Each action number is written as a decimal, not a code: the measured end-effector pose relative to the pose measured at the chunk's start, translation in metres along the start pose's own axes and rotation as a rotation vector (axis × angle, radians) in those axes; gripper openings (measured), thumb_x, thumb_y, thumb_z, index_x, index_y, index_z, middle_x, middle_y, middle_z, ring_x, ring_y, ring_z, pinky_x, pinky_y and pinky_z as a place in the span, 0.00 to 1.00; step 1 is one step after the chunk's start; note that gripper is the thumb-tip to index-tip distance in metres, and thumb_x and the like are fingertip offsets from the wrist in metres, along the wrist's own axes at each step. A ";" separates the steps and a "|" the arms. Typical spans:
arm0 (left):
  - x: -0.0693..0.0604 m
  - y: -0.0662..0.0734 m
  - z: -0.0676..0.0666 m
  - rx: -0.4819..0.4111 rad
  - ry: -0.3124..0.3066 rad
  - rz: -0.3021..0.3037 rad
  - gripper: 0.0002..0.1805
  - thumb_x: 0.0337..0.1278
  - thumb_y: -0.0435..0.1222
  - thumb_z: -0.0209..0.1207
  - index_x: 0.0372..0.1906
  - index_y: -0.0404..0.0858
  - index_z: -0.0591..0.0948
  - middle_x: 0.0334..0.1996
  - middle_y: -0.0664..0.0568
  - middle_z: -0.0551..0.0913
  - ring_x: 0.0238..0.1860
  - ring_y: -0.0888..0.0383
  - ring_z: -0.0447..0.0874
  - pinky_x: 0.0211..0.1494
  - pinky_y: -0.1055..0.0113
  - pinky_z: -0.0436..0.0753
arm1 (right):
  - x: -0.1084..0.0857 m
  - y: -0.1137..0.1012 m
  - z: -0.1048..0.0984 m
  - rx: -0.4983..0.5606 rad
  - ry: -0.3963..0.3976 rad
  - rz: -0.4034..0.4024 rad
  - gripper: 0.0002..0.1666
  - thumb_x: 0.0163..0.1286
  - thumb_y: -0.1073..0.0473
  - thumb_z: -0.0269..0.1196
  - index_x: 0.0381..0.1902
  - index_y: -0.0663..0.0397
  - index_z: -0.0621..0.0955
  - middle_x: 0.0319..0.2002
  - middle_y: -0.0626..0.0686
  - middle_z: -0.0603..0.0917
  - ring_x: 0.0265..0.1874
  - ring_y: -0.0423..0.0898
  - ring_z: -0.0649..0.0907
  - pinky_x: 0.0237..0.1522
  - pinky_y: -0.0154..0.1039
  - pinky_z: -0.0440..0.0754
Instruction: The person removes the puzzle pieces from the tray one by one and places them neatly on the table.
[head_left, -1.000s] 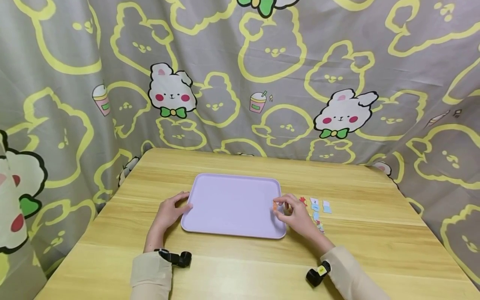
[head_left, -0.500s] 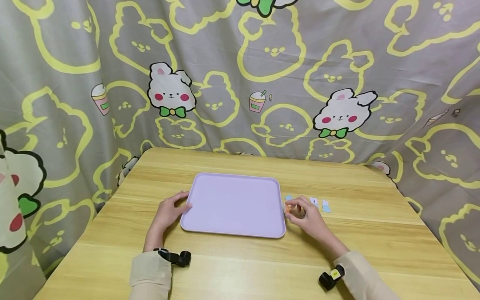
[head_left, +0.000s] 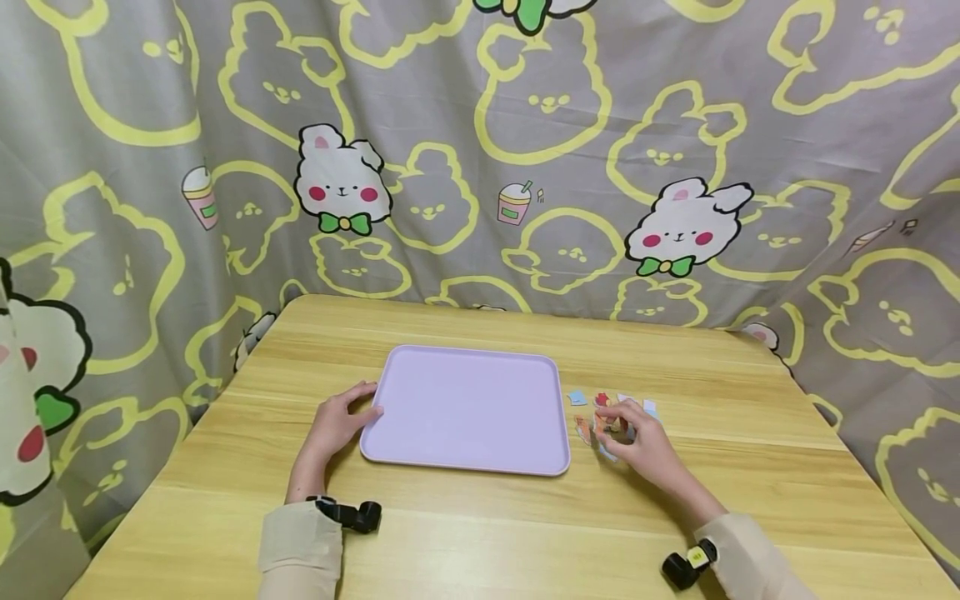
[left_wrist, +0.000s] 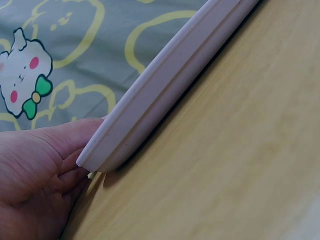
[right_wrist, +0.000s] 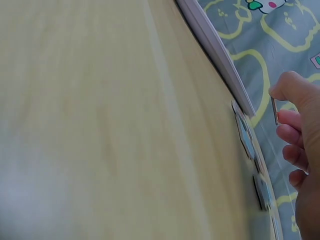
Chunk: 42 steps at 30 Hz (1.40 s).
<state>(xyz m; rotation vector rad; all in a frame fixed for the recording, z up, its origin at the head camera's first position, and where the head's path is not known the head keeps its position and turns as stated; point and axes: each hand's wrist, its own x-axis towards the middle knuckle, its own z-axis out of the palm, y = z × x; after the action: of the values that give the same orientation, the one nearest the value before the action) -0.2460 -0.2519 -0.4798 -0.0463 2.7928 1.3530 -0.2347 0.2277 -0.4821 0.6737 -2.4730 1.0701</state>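
A lilac tray (head_left: 468, 408) lies on the wooden table. My left hand (head_left: 339, 423) grips its left edge; in the left wrist view the thumb goes over the rim (left_wrist: 145, 95) and the other fingers are curled below. To the right of the tray, my right hand (head_left: 647, 446) pinches a small orange puzzle piece (head_left: 598, 422) between thumb and index finger. The right wrist view shows this piece (right_wrist: 274, 111) edge-on, held above the table. Near the hand lie an orange piece (head_left: 582, 430), a blue piece (head_left: 577, 398) and a red piece (head_left: 602, 399).
More puzzle pieces lie around and partly behind the right hand, among them a white-and-blue piece (head_left: 650, 407) and a light blue piece (head_left: 607, 455). A patterned curtain (head_left: 450, 192) hangs behind the table (head_left: 480, 533) and along its sides.
My right hand has moved right, from over the tray's right rim to above the loose pieces, with an orange piece in its fingers. The left hand and tray have stayed put.
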 end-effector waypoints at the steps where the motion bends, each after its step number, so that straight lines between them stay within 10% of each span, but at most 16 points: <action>1: 0.000 0.000 0.000 0.001 0.000 0.001 0.28 0.65 0.39 0.60 0.68 0.36 0.72 0.73 0.36 0.61 0.76 0.36 0.55 0.78 0.42 0.57 | -0.002 0.001 -0.002 -0.002 -0.006 0.003 0.20 0.53 0.71 0.72 0.45 0.59 0.84 0.32 0.51 0.79 0.26 0.43 0.71 0.24 0.28 0.69; 42: -0.001 0.000 0.000 0.019 0.002 0.025 0.28 0.65 0.40 0.60 0.68 0.35 0.72 0.72 0.34 0.62 0.74 0.35 0.56 0.77 0.41 0.58 | -0.040 0.038 -0.057 -0.202 -0.031 0.103 0.18 0.51 0.72 0.70 0.42 0.59 0.85 0.34 0.47 0.81 0.32 0.31 0.73 0.33 0.23 0.74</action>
<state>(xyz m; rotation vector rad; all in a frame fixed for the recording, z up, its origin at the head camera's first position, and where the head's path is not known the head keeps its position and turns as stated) -0.2451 -0.2517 -0.4800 -0.0123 2.8170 1.3330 -0.2148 0.3044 -0.4868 0.5102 -2.6220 0.8348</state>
